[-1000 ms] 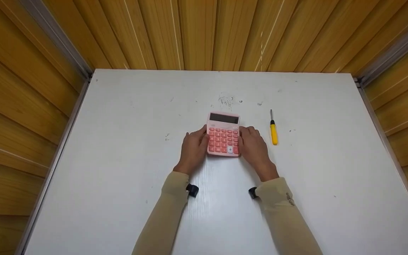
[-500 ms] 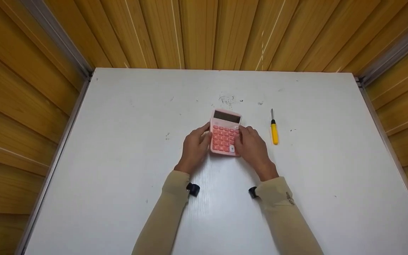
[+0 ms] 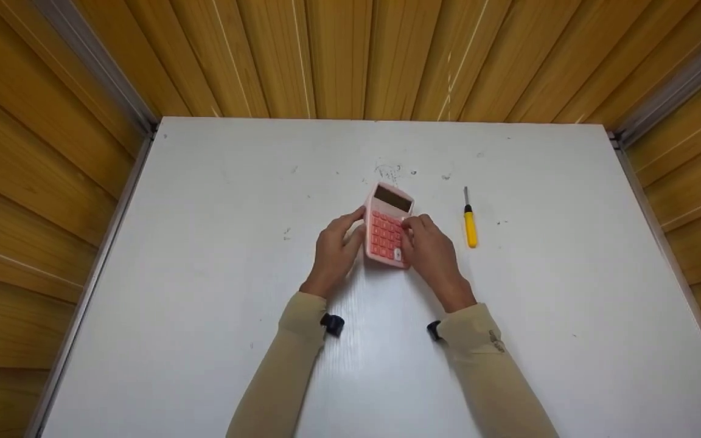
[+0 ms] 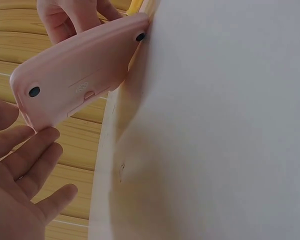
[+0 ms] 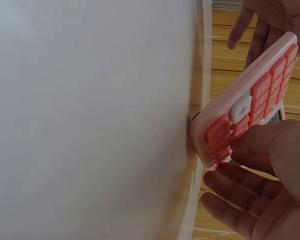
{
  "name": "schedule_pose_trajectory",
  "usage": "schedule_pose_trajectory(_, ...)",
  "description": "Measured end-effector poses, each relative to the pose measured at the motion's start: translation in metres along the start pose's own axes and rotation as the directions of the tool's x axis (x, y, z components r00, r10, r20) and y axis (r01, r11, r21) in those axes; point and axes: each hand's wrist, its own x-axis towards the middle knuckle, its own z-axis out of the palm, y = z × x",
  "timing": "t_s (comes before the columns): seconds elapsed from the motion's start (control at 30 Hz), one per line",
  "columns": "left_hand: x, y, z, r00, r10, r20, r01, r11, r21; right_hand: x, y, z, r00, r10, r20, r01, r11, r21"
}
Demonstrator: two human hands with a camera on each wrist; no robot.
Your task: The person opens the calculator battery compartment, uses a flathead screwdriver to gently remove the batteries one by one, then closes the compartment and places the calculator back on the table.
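A pink calculator (image 3: 388, 228) with coral keys and a dark display is tilted on the white table (image 3: 216, 255), its left side raised. Its underside, with round dark feet, faces the left wrist view. My right hand (image 3: 432, 249) pinches the lower right edge, the thumb over the keys and the fingers behind. My left hand (image 3: 337, 249) is beside the raised edge, fingers extended and fingertips right at the pink casing (image 4: 75, 75). In the right wrist view, a white plus key (image 5: 241, 108) shows beside the coral ones.
A yellow-handled screwdriver (image 3: 470, 225) lies on the table to the right of my right hand, its tip pointing away. Yellow wood-look panels (image 3: 338, 61) stand behind the table and along both sides.
The calculator has tipped up from nearly flat, its left side rising and turning toward the right. My right hand has moved further over its keys; my left fingers have loosened from its edge.
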Motion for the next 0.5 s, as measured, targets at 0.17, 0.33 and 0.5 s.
schedule_pose_trajectory(0.17, 0.0000, -0.0002, 0.0005, 1.000, 0.014, -0.004, -0.014, 0.999, -0.039, -0.0010, -0.0005, 0.0019, 1.000, -0.007, -0.011, 0.008, 1.000, 0.029)
schedule_pose_trajectory(0.33, -0.0003, 0.0000, 0.0026, 1.000, -0.017, 0.019, 0.019, 0.993, -0.119, -0.0013, -0.0016, 0.0042, 1.000, 0.009, -0.013, -0.008, 0.998, 0.069)
schedule_pose_trajectory(0.5, -0.0003, 0.0016, 0.0042, 0.999, -0.017, 0.027, 0.021, 0.989, -0.148, -0.0033, -0.0008, 0.0058, 1.000, 0.000, -0.012, 0.002, 0.994, 0.112)
